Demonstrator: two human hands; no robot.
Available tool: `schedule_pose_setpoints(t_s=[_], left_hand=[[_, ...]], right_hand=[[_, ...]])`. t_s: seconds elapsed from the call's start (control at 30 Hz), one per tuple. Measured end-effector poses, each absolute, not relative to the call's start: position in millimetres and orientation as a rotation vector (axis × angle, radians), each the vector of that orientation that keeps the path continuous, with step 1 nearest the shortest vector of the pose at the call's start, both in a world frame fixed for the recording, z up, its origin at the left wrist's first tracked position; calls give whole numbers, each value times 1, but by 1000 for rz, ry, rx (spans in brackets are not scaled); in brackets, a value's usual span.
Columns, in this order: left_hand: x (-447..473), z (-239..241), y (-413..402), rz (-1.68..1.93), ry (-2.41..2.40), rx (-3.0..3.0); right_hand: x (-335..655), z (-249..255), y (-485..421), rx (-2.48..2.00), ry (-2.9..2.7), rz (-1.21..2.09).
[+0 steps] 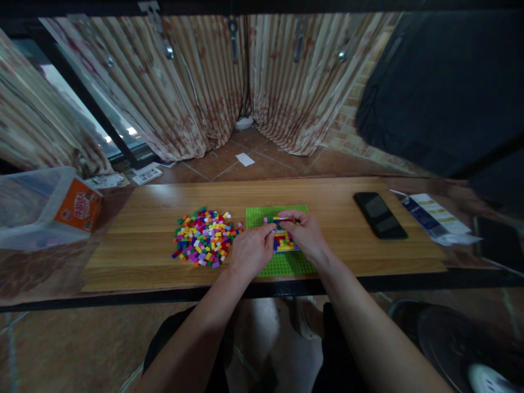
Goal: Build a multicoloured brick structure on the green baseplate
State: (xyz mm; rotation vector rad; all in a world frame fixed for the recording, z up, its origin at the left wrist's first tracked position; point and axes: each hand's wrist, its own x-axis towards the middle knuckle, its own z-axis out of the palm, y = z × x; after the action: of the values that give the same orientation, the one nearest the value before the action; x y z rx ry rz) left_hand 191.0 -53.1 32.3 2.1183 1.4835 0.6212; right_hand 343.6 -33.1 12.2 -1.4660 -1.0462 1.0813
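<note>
A green studded baseplate [286, 267] lies on the wooden board, with a low block of toy bricks [285, 242] in red, yellow, blue and other colours on it. My left hand [254, 248] grips the left side of this brick block, thumb on its edge and fingers curled. From the right, my right hand [305, 233] closes on the block's far right part, fingers bent over the top. Both hands hide some of the bricks, so any single loose brick between the fingertips cannot be made out. Left of my left hand spreads a pile of loose toy bricks [204, 237] in many colours.
On the wooden board [139, 234], a black phone [379, 214] lies at the right. Beyond it are a blue-and-white packet [436, 218] and a dark flat object [499, 243]. A clear plastic bin [36, 210] with an orange label stands left. Curtains [196, 87] hang behind.
</note>
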Motion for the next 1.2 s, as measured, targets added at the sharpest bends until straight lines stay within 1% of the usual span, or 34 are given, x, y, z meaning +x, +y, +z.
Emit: schedule_pose_setpoints(t_s=[0.13,0.37,0.67,0.77,0.9,1.03,1.2], left_hand=[[192,32,-54,721,1457,2011],[191,32,-56,702,1443,2031],[188,31,-57,749,1397,2009],[175,34,-52,773,1465,1984],[139,37,-34,708,1738,2061],[112,34,-18,548,1976,2153],[113,31,-15,344,1931,2273]], right_hand=[[343,13,-33,-1451,-1001,1138],[341,15,-33,-1421,-993,1161],[340,7,-32,-1412,-987,1124],[343,4,-33,-1405,-1035,1093],[349,4,-34,-1424,-1072,1065],[352,4,-34,-1441,-1085,1062],[350,7,-35,-1466,-1093,1056]])
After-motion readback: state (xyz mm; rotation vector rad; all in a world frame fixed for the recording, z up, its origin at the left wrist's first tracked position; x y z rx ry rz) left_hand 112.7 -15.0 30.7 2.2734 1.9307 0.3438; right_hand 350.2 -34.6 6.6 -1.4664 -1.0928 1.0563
